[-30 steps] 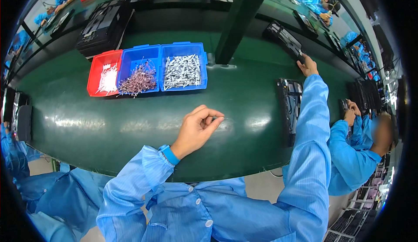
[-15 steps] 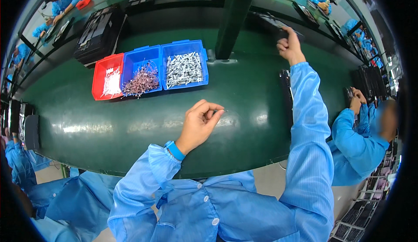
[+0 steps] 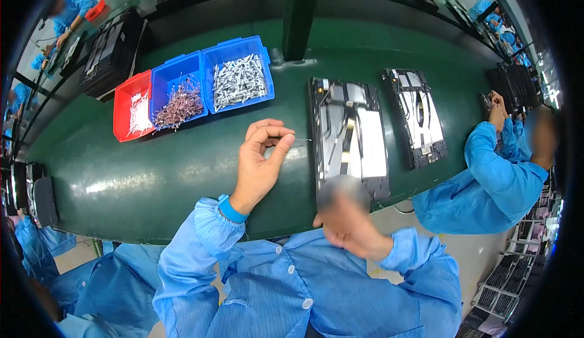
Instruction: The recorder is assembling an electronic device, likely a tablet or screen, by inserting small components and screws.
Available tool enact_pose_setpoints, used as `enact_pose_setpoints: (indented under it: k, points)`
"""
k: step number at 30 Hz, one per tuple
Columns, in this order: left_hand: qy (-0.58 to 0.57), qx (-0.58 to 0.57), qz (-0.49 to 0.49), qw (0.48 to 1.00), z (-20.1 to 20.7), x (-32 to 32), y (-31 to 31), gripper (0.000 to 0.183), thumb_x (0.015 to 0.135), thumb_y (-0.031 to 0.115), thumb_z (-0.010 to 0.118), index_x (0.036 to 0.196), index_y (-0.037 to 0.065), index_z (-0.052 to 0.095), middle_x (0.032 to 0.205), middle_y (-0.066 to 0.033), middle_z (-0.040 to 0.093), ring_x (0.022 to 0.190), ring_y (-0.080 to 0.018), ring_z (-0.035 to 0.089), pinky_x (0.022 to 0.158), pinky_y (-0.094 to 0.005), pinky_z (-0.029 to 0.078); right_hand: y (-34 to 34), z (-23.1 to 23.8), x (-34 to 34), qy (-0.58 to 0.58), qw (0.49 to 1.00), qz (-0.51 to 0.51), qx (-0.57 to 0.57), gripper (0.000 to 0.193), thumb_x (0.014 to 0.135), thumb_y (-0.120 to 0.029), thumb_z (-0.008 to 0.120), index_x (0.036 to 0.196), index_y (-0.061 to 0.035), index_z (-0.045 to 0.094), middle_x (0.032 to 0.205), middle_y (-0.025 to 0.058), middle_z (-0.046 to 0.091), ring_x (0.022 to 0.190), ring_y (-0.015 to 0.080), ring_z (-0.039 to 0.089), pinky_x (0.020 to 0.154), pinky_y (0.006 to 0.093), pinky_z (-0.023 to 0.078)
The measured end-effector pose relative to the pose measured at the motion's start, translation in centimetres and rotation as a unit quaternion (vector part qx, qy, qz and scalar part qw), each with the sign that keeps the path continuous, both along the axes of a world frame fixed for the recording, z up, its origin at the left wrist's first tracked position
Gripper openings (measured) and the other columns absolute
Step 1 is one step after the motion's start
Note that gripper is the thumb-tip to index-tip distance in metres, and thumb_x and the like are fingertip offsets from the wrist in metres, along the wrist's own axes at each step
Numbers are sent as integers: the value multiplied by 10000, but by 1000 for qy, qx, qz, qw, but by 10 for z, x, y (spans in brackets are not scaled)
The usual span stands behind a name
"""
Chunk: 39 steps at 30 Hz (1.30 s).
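1. Thin metal pin [image 3: 302, 139] pinched between thumb and forefinger of left hand [image 3: 260, 158], raised over the green tabletop [image 3: 152, 180] near its middle, tip pointing toward the near open device tray.
2. Left hand clamped on the pin, other fingers curled above; blue sleeve and cuff trailing back to the near edge of the tabletop.
3. Right hand [image 3: 347, 225] blurred, off the near edge of the tabletop and close to the body; apart or together cannot be told, and nothing clearly held.
4. Open device tray [image 3: 348, 134] lying flat just right of the pin, inner parts and ribbon cables exposed; second open tray [image 3: 415, 116] further right, toward the right edge.
5. Three bins toward the far left of the tabletop: red bin [image 3: 132, 113] with white pieces, blue bin [image 3: 179, 92] with brownish wire parts, larger blue bin [image 3: 237, 73] heaped with silvery parts.
6. Judged progress: one pin picked and carried up to the tray, not yet touching it; fitting apparently ahead, both trays open, bins well stocked.
7. Co-worker's blue sleeve [image 3: 486, 180] at the right edge, hands busy on a separate dark unit.
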<state>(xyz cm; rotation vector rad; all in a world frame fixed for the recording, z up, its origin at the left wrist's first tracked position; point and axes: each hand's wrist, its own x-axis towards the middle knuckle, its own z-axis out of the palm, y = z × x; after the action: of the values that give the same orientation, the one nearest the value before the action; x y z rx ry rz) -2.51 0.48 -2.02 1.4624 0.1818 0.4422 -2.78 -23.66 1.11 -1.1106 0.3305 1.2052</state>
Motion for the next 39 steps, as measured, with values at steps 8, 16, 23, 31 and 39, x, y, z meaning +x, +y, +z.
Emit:
enact_pose_setpoints:
  k: [8,16,23,31,39]
  points:
    - [12,-16,33,999,-3,-11,-42,104,884,103,708,977,57,697,1346,-219,527,1230,-309,544,1023,-372,422,-25,51,21,-104,929,354,22,347,1018,-273,535,1159,21,654,932,129,716,615,97,612,471,202,409]
    - [19,37,55,998,9,-16,-60,127,906,128,696,994,36,689,1397,-240,497,1280,-283,515,1056,-371,385,-7,5,134,-690,663,57,-287,387,987,-227,592,1290,13,565,1059,112,566,791,134,544,651,246,449]
    - [26,109,120,986,6,-24,-63,106,909,82,675,994,21,665,1409,-253,500,1310,-314,500,1066,-376,383,42,1,129,-785,504,110,-343,479,982,-320,549,1284,51,527,1245,253,546,1033,449,611,860,474,516]
    - [54,134,134,980,12,-62,-69,94,897,65,680,985,32,669,1454,-236,416,1336,-313,455,1094,-392,349,55,6,106,-776,504,171,-339,470,978,-340,550,1254,41,544,1241,225,557,825,423,671,694,500,558]
    - [15,-47,74,996,30,-70,-16,99,890,-28,682,989,-30,671,1113,-108,587,1018,-168,588,905,-274,472,75,62,92,-808,551,42,-205,329,884,-210,707,1131,-5,636,1048,167,665,803,332,687,671,395,551]
